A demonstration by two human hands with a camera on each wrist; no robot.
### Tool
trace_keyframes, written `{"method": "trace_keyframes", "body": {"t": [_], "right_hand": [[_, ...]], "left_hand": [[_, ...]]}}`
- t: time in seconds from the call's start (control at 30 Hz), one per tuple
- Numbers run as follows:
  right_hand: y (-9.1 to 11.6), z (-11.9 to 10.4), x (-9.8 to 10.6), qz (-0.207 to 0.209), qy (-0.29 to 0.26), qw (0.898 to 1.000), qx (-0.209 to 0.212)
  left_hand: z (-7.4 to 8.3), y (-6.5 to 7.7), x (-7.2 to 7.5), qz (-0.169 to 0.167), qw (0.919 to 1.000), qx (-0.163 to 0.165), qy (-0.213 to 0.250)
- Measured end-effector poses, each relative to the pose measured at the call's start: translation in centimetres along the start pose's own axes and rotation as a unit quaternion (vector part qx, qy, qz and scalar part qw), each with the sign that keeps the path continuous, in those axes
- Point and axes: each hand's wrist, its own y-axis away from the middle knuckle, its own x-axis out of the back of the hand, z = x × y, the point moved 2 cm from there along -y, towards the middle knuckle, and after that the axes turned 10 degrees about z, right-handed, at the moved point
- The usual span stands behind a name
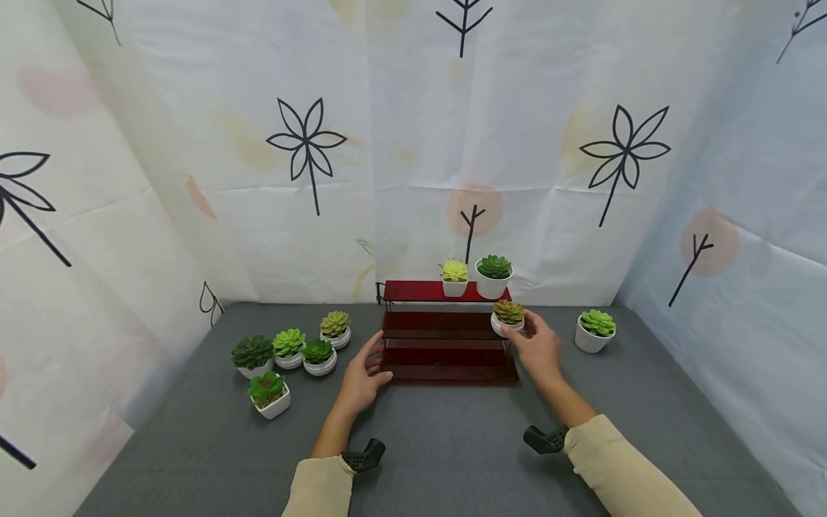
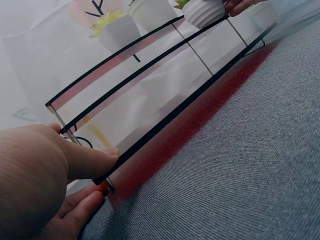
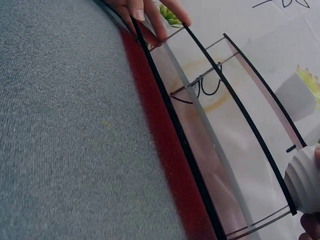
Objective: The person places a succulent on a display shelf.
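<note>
My right hand (image 1: 541,353) holds a potted succulent (image 1: 507,316) with yellow-green, reddish-tinged leaves at the right end of the middle tier of a dark red, see-through three-tier shelf (image 1: 446,325). In the right wrist view, its white ribbed pot (image 3: 304,179) is at the tier's black edge. My left hand (image 1: 360,382) grips the shelf's left end. The left wrist view has its thumb (image 2: 102,159) on the bottom tier's front edge and fingers lower down around the end. A yellow-green succulent (image 1: 454,277) and a dark green one (image 1: 494,276) stand on the top tier.
Left of the shelf, several potted succulents stand in a group on the grey table, among them a dark green one (image 1: 253,355) and a tilted square-potted one (image 1: 269,394). One bright green succulent (image 1: 594,331) stands at the right. Patterned cloth walls (image 1: 413,237) surround the table.
</note>
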Motion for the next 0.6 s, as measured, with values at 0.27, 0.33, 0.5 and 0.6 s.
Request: {"method": "trace_keyframes", "body": {"t": [0.27,0.33,0.5,0.6], "right_hand": [[0.2,-1.0,-0.8,-0.036,0.053,0.998,0.023],[0.2,-1.1,-1.0,-0.04,0.066,0.996,0.034],[0.2,-1.4,-1.5,-0.05,0.076,0.994,0.053],[0.2,-1.8,-1.7,-0.067,0.088,0.992,0.063]], "left_hand": [[0.0,0.0,0.1,0.001,1.0,-0.006,0.001],[0.0,0.0,0.1,0.002,1.0,-0.009,0.002],[0.0,0.0,0.1,0.003,1.0,-0.008,0.0],[0.1,0.1,0.1,0.001,1.0,-0.003,-0.004]]}}
